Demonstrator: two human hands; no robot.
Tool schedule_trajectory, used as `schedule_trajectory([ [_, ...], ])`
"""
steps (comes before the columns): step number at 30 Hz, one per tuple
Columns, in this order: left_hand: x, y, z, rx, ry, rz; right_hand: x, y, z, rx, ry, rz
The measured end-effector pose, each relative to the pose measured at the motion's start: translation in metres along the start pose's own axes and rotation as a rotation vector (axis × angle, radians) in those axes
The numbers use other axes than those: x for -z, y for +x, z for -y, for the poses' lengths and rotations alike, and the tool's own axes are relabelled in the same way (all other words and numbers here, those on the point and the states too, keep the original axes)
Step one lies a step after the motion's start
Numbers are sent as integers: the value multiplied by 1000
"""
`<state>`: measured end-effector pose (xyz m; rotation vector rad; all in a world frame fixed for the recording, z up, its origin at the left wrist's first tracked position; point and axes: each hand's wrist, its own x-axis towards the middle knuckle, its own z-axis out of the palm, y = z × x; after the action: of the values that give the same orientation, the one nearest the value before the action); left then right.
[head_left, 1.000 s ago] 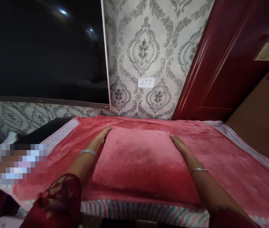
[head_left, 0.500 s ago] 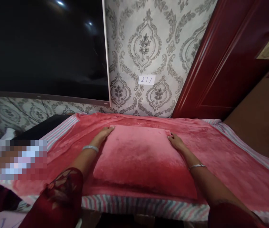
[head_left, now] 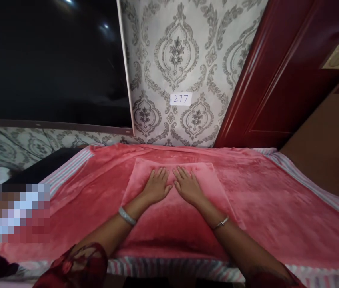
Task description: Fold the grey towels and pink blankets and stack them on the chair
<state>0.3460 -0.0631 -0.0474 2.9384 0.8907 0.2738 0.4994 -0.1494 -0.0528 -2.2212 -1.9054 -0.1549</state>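
A pink plush square, a cushion or folded cloth (head_left: 172, 216), lies flat in the middle of a pink plush blanket (head_left: 262, 200). My left hand (head_left: 156, 185) rests palm down on its far left part, fingers outstretched. Close beside it, my right hand (head_left: 188, 186) presses palm down on the far right part, its fingers spread as well. The thumbs point toward each other with a small gap between them. Neither hand grips anything. My forearms cover parts of the square's left and right edges.
Striped fabric (head_left: 181, 268) borders the blanket along its near edge and sides. Behind it stand a dark television (head_left: 49, 64), a patterned wall with a paper label (head_left: 180, 99) reading 277, and a red door (head_left: 277, 80). A brown cardboard box (head_left: 331, 148) is at the right.
Both hands have left the far corners of the pink square and moved inward onto its top, now flat and close together. The view has shifted slightly.
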Motion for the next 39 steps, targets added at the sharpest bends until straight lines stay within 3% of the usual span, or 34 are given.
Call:
schedule_trajectory([
  [8, 10, 7, 10, 34, 51, 31, 6, 8, -23, -48, -6, 72],
  [15, 26, 16, 73, 302, 49, 103, 8, 2, -86, -336, -6, 118],
  [18, 21, 16, 92, 388, -11, 99, 2, -1, -96, -413, 50, 85],
  [21, 13, 16, 98, 382, -26, 53, -3, -1, -98, -460, 83, 33],
  [28, 10, 16, 106, 341, -102, 31, -7, 1, -102, -461, 139, -1],
  [33, 22, 8, 121, 271, -152, 89, -2, -13, -118, -334, 182, 45],
  [36, 39, -11, 112, 326, -49, 120, 14, -41, -117, -357, 187, 121],
  [39, 52, -44, 71, 257, 63, 35, 29, -78, -87, -369, 139, 50],
])
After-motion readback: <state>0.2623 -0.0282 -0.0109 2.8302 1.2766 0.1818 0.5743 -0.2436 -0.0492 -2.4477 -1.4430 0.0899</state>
